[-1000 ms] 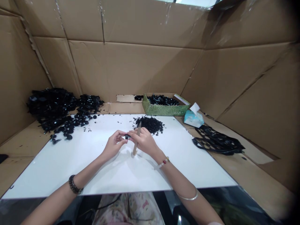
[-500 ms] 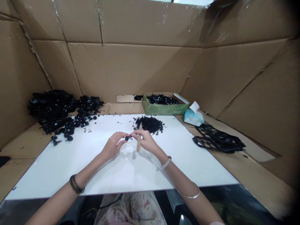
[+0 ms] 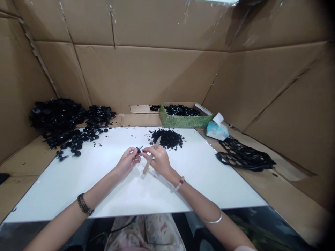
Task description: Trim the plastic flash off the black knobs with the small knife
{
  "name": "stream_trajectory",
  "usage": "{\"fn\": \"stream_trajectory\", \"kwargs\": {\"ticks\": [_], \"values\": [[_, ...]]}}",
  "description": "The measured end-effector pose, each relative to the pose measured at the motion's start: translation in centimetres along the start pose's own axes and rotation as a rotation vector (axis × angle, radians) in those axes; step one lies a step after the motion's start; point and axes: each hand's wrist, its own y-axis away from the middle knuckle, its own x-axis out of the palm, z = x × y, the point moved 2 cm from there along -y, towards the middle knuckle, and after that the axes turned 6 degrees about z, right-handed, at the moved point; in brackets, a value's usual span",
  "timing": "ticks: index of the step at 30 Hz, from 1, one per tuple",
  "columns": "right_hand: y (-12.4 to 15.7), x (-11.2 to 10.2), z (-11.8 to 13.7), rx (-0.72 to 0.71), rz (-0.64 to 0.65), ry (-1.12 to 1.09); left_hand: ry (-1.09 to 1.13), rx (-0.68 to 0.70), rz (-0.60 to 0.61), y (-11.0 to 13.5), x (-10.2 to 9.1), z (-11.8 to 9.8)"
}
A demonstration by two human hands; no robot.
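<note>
My left hand pinches a small black part above the white board. Right beside it, my right hand grips a slim wooden-handled tool, whose blade end points up toward a heap of tiny black pieces. The fingertips of both hands meet at the small part. Both wrists wear bracelets.
A big pile of black parts lies at the left rear. A green box of black parts stands at the back, with a tissue pack next to it. Black netted sheets lie at the right. Cardboard walls enclose the bench.
The tool in my right hand has tilted, its lower end swinging left and down. My left hand has turned the small part slightly; both hands stay in the same spot.
</note>
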Motion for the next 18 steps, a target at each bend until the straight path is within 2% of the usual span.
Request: {"fn": "stream_trajectory", "kwargs": {"ticks": [3, 6, 9, 13, 18], "values": [[0.0, 0.0, -0.2, 0.100, 0.021, -0.030, 0.017, -0.006, 0.009, 0.0, 0.0, 0.0], [-0.2, 0.1, -0.5, 0.194, 0.113, -0.050, 0.004, -0.010, 0.025, 0.0, 0.0, -0.1], [-0.3, 0.2, -0.5, 0.211, 0.204, -0.039, -0.032, -0.016, 0.056, 0.0, 0.0, 0.0], [-0.4, 0.0, -0.7, 0.228, 0.263, -0.020, -0.099, -0.022, 0.123, 0.0, 0.1, 0.1], [-0.4, 0.3, -1.1, 0.238, 0.332, -0.142, -0.171, -0.027, 0.183, 0.2, 0.3, 0.0]]}}
